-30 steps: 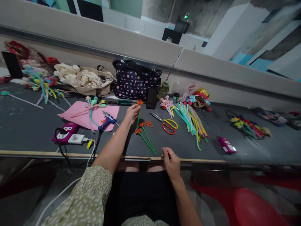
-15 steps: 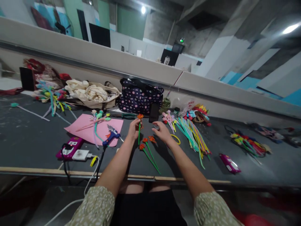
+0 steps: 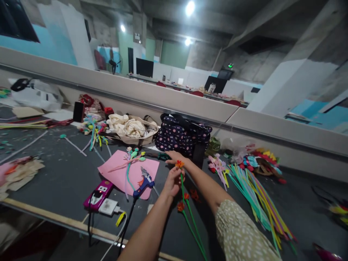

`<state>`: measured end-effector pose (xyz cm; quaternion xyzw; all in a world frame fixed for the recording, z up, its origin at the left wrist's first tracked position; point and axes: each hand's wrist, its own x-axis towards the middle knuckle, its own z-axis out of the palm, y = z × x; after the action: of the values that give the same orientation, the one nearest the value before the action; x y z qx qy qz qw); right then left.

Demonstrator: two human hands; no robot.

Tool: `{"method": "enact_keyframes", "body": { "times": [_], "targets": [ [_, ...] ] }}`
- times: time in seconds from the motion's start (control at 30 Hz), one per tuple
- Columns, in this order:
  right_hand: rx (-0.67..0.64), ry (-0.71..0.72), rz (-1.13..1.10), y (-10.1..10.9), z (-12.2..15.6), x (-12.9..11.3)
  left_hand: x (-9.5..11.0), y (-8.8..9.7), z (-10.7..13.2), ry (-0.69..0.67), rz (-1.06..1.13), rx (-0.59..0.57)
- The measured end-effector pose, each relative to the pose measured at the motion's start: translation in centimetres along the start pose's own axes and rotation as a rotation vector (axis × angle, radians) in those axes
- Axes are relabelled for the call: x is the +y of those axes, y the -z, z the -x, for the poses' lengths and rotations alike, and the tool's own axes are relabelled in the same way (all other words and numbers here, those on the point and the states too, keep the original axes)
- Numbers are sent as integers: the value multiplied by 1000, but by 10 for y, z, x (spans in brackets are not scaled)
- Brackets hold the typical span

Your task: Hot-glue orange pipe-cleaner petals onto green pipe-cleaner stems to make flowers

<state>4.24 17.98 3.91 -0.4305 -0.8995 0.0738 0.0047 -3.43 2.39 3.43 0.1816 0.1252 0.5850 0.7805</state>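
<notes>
My left hand (image 3: 172, 182) pinches a pipe-cleaner flower (image 3: 179, 164) with an orange head and a green stem, held upright above the table. Crossing behind it, my right hand (image 3: 176, 158) reaches left with fingers stretched out at the dark green handles of the pliers (image 3: 163, 156); whether it touches them I cannot tell. Two similar flowers (image 3: 180, 207) lie below my left hand, their green stems running toward the table's front edge. In the shadow of my right arm rests a loose orange pipe-cleaner piece (image 3: 194, 195).
A blue glue gun (image 3: 144, 182) lies on a pink sheet (image 3: 114, 166), beside a purple power strip (image 3: 98, 195) with a white plug and cables. Behind stand a dotted dark bag (image 3: 182, 134) and a cream cloth bag (image 3: 133, 128). Loose pipe cleaners (image 3: 255, 195) lie right.
My right hand has moved from the right side across to the left, toward the pliers. My left hand still holds the flower. The camera has turned left, bringing more of the table's left side into view.
</notes>
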Motion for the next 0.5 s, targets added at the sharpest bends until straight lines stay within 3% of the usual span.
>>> {"method": "enact_keyframes", "body": {
  "times": [0.17, 0.33, 0.5],
  "targets": [
    [-22, -45, 98, -10, -12, -7, -5, 1, 1, 28, -9, -82],
    [-13, -54, 90, -8, -15, -8, -4, 2, 4, 80, -42, -94],
    [45, -27, 19, 4, 11, -5, -1, 3, 6, 101, -90, -113]
  ]
}}
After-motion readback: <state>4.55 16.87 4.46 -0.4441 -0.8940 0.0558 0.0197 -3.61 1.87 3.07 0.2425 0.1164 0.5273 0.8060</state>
